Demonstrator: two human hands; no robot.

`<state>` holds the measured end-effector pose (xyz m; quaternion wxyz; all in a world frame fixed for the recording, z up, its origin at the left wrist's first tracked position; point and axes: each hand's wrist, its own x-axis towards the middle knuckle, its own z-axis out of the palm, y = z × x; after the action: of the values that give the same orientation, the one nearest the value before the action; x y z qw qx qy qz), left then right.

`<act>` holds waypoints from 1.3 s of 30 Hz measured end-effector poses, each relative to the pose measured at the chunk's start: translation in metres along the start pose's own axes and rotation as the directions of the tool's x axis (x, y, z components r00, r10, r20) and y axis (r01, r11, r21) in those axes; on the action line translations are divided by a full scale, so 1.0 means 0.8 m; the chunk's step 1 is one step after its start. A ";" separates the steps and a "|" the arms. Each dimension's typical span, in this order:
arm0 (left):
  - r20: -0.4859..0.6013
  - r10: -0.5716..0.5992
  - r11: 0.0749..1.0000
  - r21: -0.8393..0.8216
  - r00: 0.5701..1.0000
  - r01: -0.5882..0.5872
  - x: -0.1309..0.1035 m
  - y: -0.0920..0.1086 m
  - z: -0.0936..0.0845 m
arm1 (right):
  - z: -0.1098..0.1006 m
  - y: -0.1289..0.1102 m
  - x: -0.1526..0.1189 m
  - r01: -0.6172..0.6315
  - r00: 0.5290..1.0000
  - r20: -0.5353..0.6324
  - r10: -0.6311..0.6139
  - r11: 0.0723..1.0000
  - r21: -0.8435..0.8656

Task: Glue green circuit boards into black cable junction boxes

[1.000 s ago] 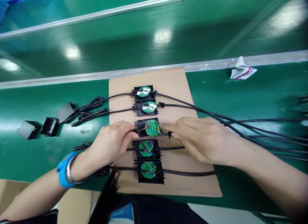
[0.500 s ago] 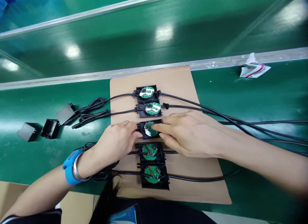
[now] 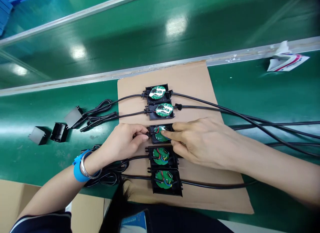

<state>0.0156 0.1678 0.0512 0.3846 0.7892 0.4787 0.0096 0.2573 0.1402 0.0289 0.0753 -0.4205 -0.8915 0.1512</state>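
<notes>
Several black cases with green circuit boards lie in a column on a brown cardboard sheet [image 3: 195, 76]. My left hand [image 3: 128, 139] pinches the black cable at the left end of the middle case [image 3: 168, 127]. Over that case's right side is my right hand [image 3: 200, 141], its index fingertip on the middle board [image 3: 158, 134] and its other fingers spread along the edge. The two upper boards [image 3: 164, 109] show white patches; the two lower boards [image 3: 163, 179] show red, blue and yellow wires.
Black covers [image 3: 59, 132] lie on the green table [image 3: 20, 109] at the left, near coiled cables [image 3: 101, 106]. Long cables [image 3: 250, 118] run off right. Crumpled white packaging [image 3: 287, 61] sits by the back ledge. Blue bins [image 3: 5, 12] stand at top left.
The view has shifted, moving the cases rightward in the picture. My left fingers have drawn slightly back from the middle case's edge onto its cable. My right index fingertip remains on the board.
</notes>
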 end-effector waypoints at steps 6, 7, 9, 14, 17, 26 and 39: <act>-0.014 0.112 0.922 0.374 0.994 -0.099 0.000 0.017 0.015 | 0.003 -0.005 -0.006 -0.018 1.000 0.006 0.017 1.000 0.020; 0.000 0.110 0.897 0.431 0.994 -0.099 0.000 0.018 0.018 | 0.003 -0.005 -0.005 -0.015 1.000 0.000 0.015 1.000 0.024; 0.032 0.079 0.841 0.534 0.996 -0.084 -0.001 0.021 0.022 | 0.002 -0.005 -0.004 -0.015 1.000 -0.002 0.015 1.000 0.025; 0.031 0.078 0.691 0.719 0.996 -0.076 0.002 0.030 0.023 | 0.002 -0.008 -0.001 -0.052 0.999 0.009 0.052 0.999 0.008; 0.069 0.069 0.660 0.745 0.995 -0.097 0.017 0.034 0.015 | 0.002 -0.010 -0.001 -0.048 0.999 -0.001 0.048 0.999 0.013; -0.094 0.151 0.703 0.710 0.984 -0.041 -0.017 0.043 0.010 | -0.001 -0.015 -0.002 -0.067 0.997 0.028 0.066 0.998 0.010; 0.117 0.120 0.539 0.826 0.986 -0.164 -0.016 0.056 0.051 | -0.004 -0.014 0.002 -0.077 0.992 0.103 0.076 0.997 0.014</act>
<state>0.0576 0.1225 0.0547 -0.0258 0.9130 0.3517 -0.2054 0.2491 0.1353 0.0360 0.0273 -0.4453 -0.8760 0.1832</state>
